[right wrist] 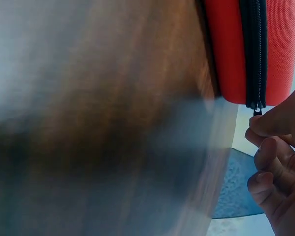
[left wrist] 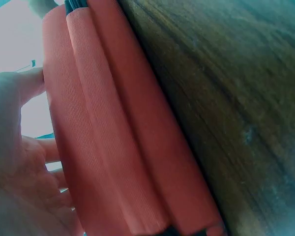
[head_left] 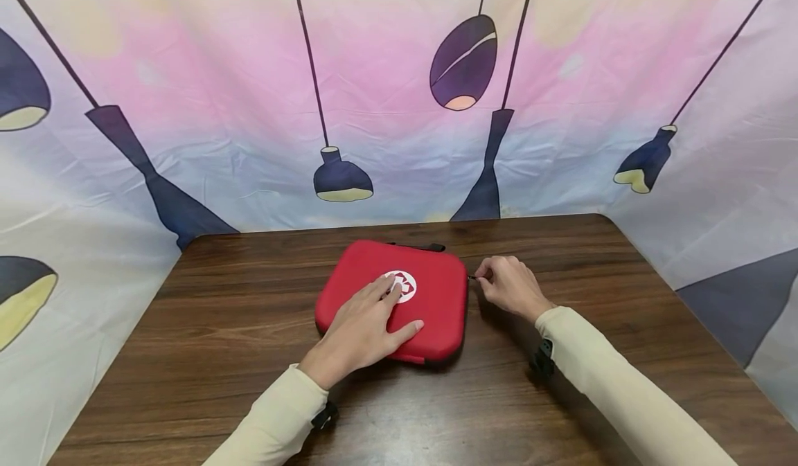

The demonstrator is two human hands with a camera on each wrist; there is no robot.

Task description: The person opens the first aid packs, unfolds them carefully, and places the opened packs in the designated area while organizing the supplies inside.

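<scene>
A red zippered case (head_left: pixel 439 314) lies on the table, with a round white emblem (head_left: pixel 406 284) on its lid. My left hand (head_left: pixel 358 327) rests flat across the lid, fingers spread and partly covering the emblem. At the case's right side, my right hand (head_left: pixel 512 287) pinches a small black zipper pull (right wrist: pixel 257 112) between thumb and forefinger. The black zipper (right wrist: pixel 255 49) runs along the side wall, its teeth together over the stretch in the right wrist view. A red fabric strip (left wrist: pixel 105 113) spans the side wall in the left wrist view.
The dark wood-grain table (head_left: pixel 237 327) extends around the case on all sides. Behind it hangs a pastel cloth (head_left: pixel 249 106) printed with lamps. A black strap handle (head_left: pixel 430 247) sticks out at the case's far edge.
</scene>
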